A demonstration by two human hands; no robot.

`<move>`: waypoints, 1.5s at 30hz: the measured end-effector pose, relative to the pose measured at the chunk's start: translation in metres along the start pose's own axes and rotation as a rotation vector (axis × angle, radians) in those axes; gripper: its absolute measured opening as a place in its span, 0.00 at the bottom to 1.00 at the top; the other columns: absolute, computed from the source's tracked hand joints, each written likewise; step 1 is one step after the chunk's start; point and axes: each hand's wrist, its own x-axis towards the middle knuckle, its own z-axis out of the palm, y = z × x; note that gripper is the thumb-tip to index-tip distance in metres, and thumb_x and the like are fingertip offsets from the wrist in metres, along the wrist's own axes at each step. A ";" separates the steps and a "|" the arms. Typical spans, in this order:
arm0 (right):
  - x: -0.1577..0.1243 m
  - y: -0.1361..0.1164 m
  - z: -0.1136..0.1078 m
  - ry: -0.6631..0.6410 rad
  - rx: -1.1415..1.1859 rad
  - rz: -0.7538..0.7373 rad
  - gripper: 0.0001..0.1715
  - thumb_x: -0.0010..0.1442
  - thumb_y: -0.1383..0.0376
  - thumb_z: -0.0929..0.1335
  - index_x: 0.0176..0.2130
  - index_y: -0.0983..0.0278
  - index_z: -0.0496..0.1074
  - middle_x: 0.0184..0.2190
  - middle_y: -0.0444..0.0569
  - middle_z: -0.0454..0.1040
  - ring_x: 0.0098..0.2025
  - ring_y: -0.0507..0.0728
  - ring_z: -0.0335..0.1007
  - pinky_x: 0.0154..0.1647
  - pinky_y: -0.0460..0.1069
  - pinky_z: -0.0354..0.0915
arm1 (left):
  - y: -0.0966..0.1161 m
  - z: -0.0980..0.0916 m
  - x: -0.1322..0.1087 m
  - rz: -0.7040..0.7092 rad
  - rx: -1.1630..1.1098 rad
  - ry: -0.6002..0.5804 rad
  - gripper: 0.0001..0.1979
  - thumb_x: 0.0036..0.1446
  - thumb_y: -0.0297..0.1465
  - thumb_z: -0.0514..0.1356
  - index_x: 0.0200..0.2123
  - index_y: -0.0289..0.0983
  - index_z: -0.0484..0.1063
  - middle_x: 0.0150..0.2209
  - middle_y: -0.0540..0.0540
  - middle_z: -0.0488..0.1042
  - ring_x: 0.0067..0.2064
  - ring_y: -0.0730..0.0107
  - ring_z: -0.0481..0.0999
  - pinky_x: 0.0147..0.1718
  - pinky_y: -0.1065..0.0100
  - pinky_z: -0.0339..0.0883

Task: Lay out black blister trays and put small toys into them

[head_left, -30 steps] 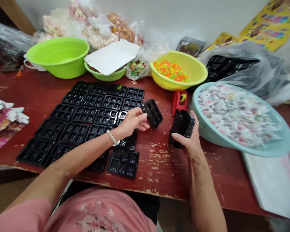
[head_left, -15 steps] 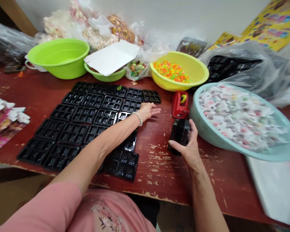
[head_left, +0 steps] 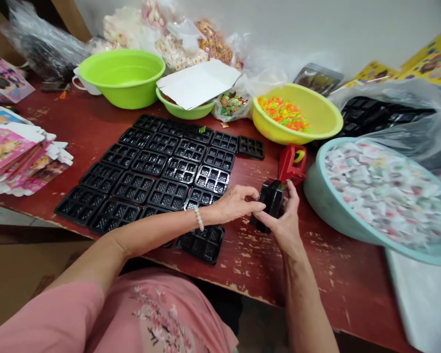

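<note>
My right hand (head_left: 287, 218) grips a small stack of black plastic trays (head_left: 272, 198), held on edge just above the table. At the left side of that stack, my left hand (head_left: 238, 203) pinches the edge of a tray between thumb and fingers. A beaded bracelet circles the left wrist. To the left, black compartment trays (head_left: 169, 194) lie in close rows, partly hidden under my left forearm. One more tray (head_left: 251, 147) sits at the far right end of the back row. A small green wrapped piece (head_left: 202, 129) rests on a back tray.
Right of my hands are a red tape dispenser (head_left: 292, 164) and a blue basin (head_left: 318, 196) of white-wrapped sweets. Behind stand a yellow bowl (head_left: 329, 120) of colourful pieces and a green basin (head_left: 121, 88). Flat printed boxes (head_left: 18, 152) are piled at the left.
My left hand has moved from the back-row tray toward me and right, to the stack, and its spread fingers have closed there. The camera view has shifted left.
</note>
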 end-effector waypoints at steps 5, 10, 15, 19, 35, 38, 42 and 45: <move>0.000 0.008 -0.004 -0.065 0.055 -0.019 0.82 0.38 0.44 0.83 0.76 0.55 0.41 0.65 0.60 0.66 0.60 0.71 0.71 0.63 0.68 0.68 | 0.000 -0.003 0.001 0.040 -0.089 -0.001 0.15 0.51 0.39 0.71 0.25 0.35 0.73 0.26 0.52 0.71 0.30 0.75 0.66 0.30 0.69 0.57; -0.004 0.011 -0.009 -0.159 0.204 -0.041 0.76 0.42 0.45 0.82 0.76 0.48 0.45 0.70 0.53 0.63 0.66 0.70 0.68 0.65 0.65 0.68 | 0.007 0.006 -0.002 0.022 -0.203 -0.045 0.21 0.47 0.45 0.74 0.25 0.35 0.72 0.24 0.53 0.69 0.28 0.76 0.64 0.29 0.69 0.54; -0.012 0.002 -0.013 -0.201 0.231 -0.005 0.77 0.42 0.47 0.83 0.77 0.47 0.43 0.68 0.52 0.67 0.66 0.72 0.69 0.65 0.67 0.69 | 0.015 0.013 -0.006 -0.010 -0.215 -0.057 0.23 0.45 0.46 0.75 0.22 0.36 0.70 0.22 0.54 0.67 0.27 0.77 0.62 0.28 0.69 0.54; -0.018 0.006 -0.024 -0.085 0.390 0.029 0.69 0.45 0.49 0.81 0.75 0.46 0.49 0.69 0.53 0.67 0.66 0.75 0.69 0.63 0.70 0.70 | 0.011 0.004 -0.010 -0.034 -0.267 -0.018 0.21 0.46 0.41 0.76 0.22 0.35 0.70 0.23 0.53 0.69 0.26 0.78 0.65 0.27 0.72 0.57; -0.020 0.034 -0.053 0.122 0.166 0.078 0.79 0.40 0.49 0.83 0.76 0.47 0.42 0.64 0.56 0.69 0.58 0.70 0.75 0.59 0.68 0.72 | -0.012 -0.005 0.076 -0.487 -0.746 0.412 0.08 0.70 0.25 0.57 0.36 0.38 0.62 0.37 0.47 0.73 0.32 0.67 0.81 0.47 0.55 0.75; -0.021 0.032 -0.044 0.098 0.056 0.069 0.80 0.41 0.47 0.83 0.76 0.49 0.40 0.65 0.57 0.67 0.62 0.71 0.71 0.63 0.70 0.68 | -0.005 0.000 0.060 -0.547 -0.751 0.367 0.08 0.66 0.22 0.59 0.34 0.35 0.66 0.36 0.42 0.74 0.34 0.64 0.80 0.47 0.55 0.74; -0.021 0.016 -0.023 0.048 -0.047 0.022 0.79 0.41 0.47 0.83 0.76 0.54 0.42 0.69 0.60 0.61 0.68 0.73 0.63 0.68 0.70 0.62 | 0.003 0.015 0.016 -0.395 -0.517 0.051 0.09 0.62 0.32 0.67 0.33 0.34 0.72 0.32 0.44 0.74 0.31 0.68 0.73 0.35 0.65 0.67; -0.021 0.005 -0.010 -0.059 -0.042 0.033 0.78 0.43 0.49 0.81 0.76 0.55 0.39 0.66 0.61 0.64 0.60 0.70 0.71 0.63 0.68 0.68 | 0.006 0.020 -0.012 -0.153 -0.208 -0.091 0.10 0.58 0.32 0.67 0.28 0.36 0.70 0.25 0.52 0.69 0.27 0.75 0.64 0.28 0.69 0.54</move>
